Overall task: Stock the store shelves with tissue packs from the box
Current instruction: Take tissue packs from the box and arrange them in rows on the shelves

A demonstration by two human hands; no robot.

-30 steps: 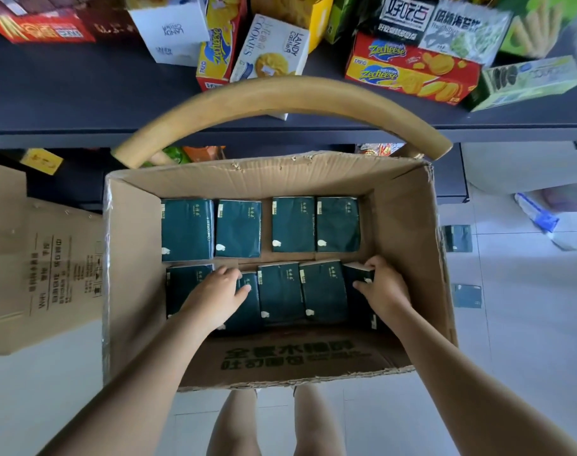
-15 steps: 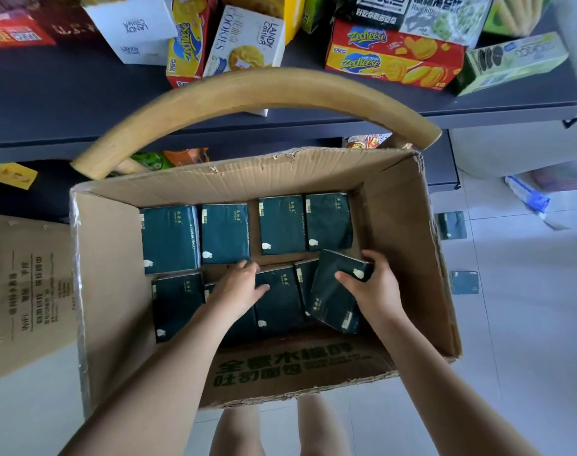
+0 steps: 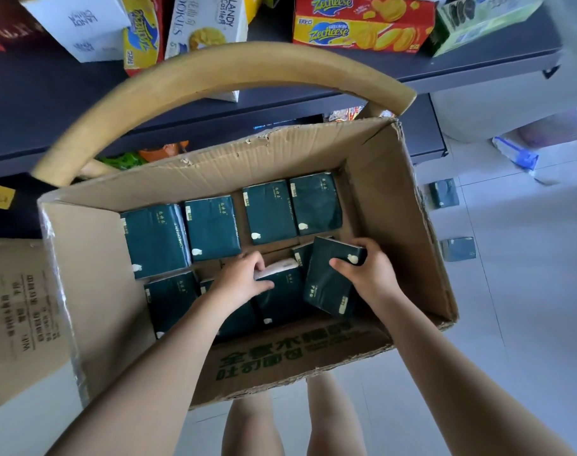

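An open cardboard box (image 3: 395, 205) sits below me with several dark green tissue packs (image 3: 211, 228) lying flat in two rows. My right hand (image 3: 367, 274) grips one tilted tissue pack (image 3: 326, 284) at its top corner, lifted off the near row. My left hand (image 3: 244, 279) holds the upper edge of another near-row pack (image 3: 282, 291), whose pale end shows under the fingers. The dark store shelf (image 3: 50, 97) runs across the top.
Snack and biscuit boxes (image 3: 359, 28) stand on the shelf. A curved tan handle (image 3: 234, 65) arches over the box's far side. A second cardboard box (image 3: 20, 317) sits at left. Two green packs (image 3: 443, 192) lie on the tiled floor at right.
My right hand has pulled its pack up from the near row and tilted it. My left hand has shifted right and taken the edge of a neighbouring pack. The view has swung left.
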